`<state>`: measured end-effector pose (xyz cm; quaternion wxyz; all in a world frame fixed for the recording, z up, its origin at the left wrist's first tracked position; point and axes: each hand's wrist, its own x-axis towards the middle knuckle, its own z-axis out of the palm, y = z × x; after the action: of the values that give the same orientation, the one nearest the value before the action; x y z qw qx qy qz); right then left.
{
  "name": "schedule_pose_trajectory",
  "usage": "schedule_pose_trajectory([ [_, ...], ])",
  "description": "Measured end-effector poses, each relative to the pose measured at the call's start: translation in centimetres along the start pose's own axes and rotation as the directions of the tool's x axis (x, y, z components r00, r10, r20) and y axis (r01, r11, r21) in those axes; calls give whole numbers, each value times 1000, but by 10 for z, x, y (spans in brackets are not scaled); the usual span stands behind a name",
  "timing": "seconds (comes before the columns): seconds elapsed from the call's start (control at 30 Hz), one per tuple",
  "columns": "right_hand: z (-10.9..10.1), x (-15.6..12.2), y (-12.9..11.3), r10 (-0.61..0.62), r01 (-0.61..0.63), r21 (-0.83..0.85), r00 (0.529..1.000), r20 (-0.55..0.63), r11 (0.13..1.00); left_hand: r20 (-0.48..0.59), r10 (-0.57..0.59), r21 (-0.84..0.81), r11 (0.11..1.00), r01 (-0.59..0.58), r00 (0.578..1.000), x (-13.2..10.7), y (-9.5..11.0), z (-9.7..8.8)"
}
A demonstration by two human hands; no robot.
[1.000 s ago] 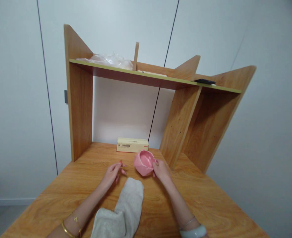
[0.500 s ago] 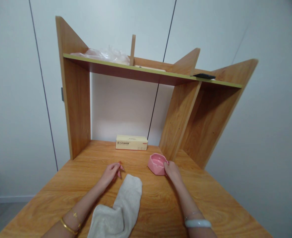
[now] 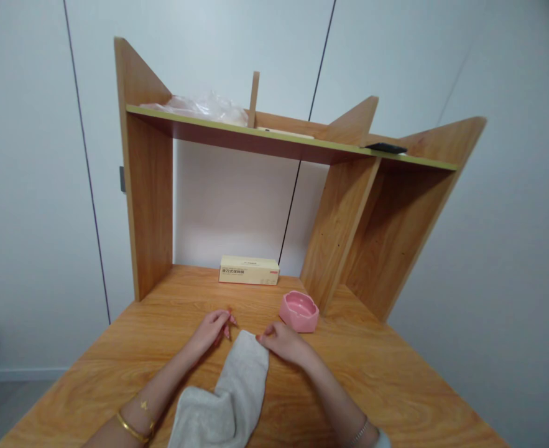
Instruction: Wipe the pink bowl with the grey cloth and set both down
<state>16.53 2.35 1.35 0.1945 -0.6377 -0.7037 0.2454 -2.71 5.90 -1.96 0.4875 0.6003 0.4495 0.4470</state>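
A grey towel [image 3: 234,395] lies crumpled on the wooden desk [image 3: 386,386] in front of me. My right hand [image 3: 282,342] rests at the towel's far right corner, its fingers curled onto the cloth's edge. My left hand [image 3: 212,328] lies on the desk just left of the towel's far end, fingers loosely curled together with nothing in them. A pink bowl [image 3: 299,310] stands upright by itself on the desk, a little beyond and to the right of my right hand.
A cream box [image 3: 249,270] lies at the back of the desk under a wooden hutch [image 3: 148,205]. Its upright divider [image 3: 334,230] stands just behind the bowl. A clear plastic bag [image 3: 199,107] and a dark flat object [image 3: 386,147] sit on the top shelf.
My right hand set the pink bowl down on the desk to the right, let go of it and moved left to the towel's corner. My left hand has barely moved.
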Motion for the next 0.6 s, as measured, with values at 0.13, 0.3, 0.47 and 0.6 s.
schedule_pose_trajectory([
  [0.13,7,2,5,8,-11,43,997,75,999,14,4,-3,1000,-4,1000,0,1,-1],
  [0.3,-6,-8,14,65,-56,184,997,-41,981,29,3,-7,1000,-3,1000,0,2,-1],
  [0.47,-23,-31,40,95,-34,414,987,-129,910,37,0,6,1000,0,999,-1,3,-1],
  [0.6,-30,-54,72,191,-95,490,970,-148,866,44,2,43,999,-4,999,-1,9,-3],
])
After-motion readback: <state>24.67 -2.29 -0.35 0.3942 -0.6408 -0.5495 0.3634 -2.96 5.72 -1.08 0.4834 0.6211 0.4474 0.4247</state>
